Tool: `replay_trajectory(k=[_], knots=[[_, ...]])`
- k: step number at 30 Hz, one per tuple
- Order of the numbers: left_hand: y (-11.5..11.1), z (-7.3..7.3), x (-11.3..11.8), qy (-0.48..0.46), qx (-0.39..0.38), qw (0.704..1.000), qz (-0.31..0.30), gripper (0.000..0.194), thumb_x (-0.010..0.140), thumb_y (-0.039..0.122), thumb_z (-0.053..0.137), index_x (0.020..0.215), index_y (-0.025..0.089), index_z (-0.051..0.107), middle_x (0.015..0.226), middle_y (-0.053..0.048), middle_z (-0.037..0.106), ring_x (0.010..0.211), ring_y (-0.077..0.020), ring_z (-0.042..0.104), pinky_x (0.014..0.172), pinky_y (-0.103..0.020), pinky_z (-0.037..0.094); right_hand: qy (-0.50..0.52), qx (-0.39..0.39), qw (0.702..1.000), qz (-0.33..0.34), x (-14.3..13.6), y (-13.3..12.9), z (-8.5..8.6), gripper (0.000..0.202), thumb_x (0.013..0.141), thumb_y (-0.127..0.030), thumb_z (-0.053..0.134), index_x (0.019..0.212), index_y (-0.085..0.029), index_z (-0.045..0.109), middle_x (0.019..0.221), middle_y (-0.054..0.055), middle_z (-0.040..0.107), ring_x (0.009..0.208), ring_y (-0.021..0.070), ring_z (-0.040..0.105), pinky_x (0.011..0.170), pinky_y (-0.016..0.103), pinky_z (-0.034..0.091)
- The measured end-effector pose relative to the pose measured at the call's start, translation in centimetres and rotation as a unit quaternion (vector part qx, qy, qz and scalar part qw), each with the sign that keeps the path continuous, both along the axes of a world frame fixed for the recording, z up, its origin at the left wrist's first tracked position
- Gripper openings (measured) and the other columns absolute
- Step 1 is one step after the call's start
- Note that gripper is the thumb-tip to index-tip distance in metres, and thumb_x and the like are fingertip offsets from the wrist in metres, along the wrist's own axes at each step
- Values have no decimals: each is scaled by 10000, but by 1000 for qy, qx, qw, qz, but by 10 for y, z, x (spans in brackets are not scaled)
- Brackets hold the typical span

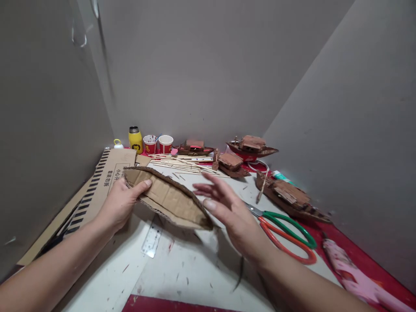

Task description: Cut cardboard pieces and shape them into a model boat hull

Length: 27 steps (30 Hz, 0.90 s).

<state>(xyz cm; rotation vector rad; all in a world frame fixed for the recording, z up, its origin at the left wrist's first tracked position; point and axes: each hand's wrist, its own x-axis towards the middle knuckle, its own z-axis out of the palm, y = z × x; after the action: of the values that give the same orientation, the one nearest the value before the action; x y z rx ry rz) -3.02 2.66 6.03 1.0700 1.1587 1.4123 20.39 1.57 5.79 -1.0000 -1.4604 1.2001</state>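
My left hand (128, 199) grips one end of a boat-shaped cardboard hull (175, 197), thumb inside it and fingers beneath. The hull is plain brown, with a raised rim and pointed ends, and is held tilted above the white work surface. Close to its other end is my right hand (227, 208), fingers apart and holding nothing; whether a fingertip touches the rim I cannot tell. Scissors (286, 234) with one green and one orange handle lie just right of that hand. Below the hull a clear ruler (152, 238) rests on the surface.
Printed cardboard sheets (113, 167) lie at left. Behind stand a yellow bottle (135, 141) and two paper cups (165, 144). Thin wooden sticks (185, 164) are scattered mid-table. Several brown model boats (289, 195) sit at back and right, near a pink cloth-like item (354, 273). Grey walls surround the table.
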Motion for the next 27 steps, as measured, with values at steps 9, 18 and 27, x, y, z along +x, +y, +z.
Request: replay_trajectory(k=[9,18,27], knots=[[-18,-5,25,151,-38,976,-149,273,724,291,763,958,168,700,888,-30,736,819,-208,663,733,-284,523,-107,-56,988,98,-16,-1,-11,361,761,-270,652,1109,-181,629,934,53,674,824,190,627,720,324,516],[-21,-14,40,186,4,973,-139,226,794,217,642,1014,169,670,922,-12,711,875,-201,631,760,-253,488,-76,-62,993,73,-21,1,-28,76,735,-204,583,661,-206,566,623,-26,574,632,154,558,569,249,445],[-23,-16,40,181,16,973,-140,209,806,203,623,1001,154,678,891,-18,715,812,-186,613,729,-251,481,-90,-55,992,64,-22,-2,-30,54,743,-198,567,691,-206,580,658,-17,599,667,163,572,603,260,471]])
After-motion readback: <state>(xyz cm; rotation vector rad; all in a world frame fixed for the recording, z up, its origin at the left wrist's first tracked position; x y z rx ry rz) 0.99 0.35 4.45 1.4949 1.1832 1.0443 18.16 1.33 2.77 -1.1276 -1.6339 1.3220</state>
